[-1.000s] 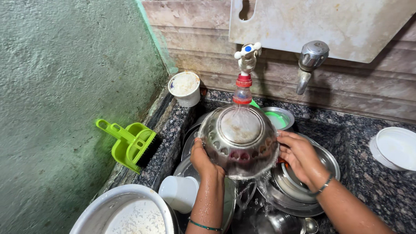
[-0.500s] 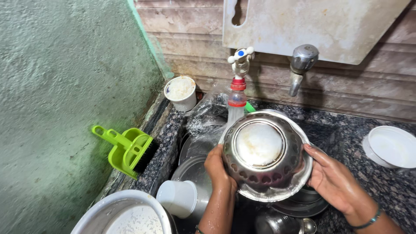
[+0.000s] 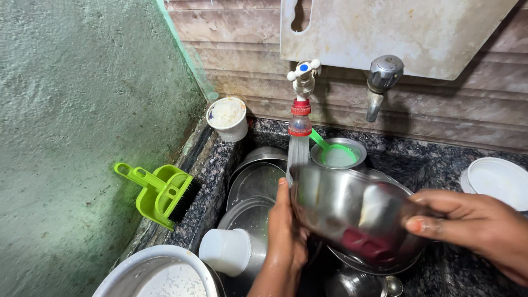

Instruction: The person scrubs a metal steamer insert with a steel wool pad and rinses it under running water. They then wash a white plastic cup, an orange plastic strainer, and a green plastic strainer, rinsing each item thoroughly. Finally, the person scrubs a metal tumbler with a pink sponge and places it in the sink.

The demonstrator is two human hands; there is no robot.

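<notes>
Fingers [image 3: 434, 212] of the right hand [image 3: 478, 225] pinch the steel bowl's [image 3: 352, 212] rim while the left hand [image 3: 286, 231] braces it under the running tap [image 3: 301, 82]; rinsing appears underway, with stacked dishes [image 3: 258, 187] seemingly unwashed in the sink.

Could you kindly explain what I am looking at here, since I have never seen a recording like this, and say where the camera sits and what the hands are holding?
There is no machine: a person works with two bare hands, filmed by one camera worn on the head and looking down. The left hand and right hand hold a steel bowl tilted under running water from a tap. Below lies a dark stone sink stacked with steel plates, a white cup lying on its side and a small steel bowl with a green spoon. On the ledge sit a green brush and dustpan set and a white tub.
</notes>
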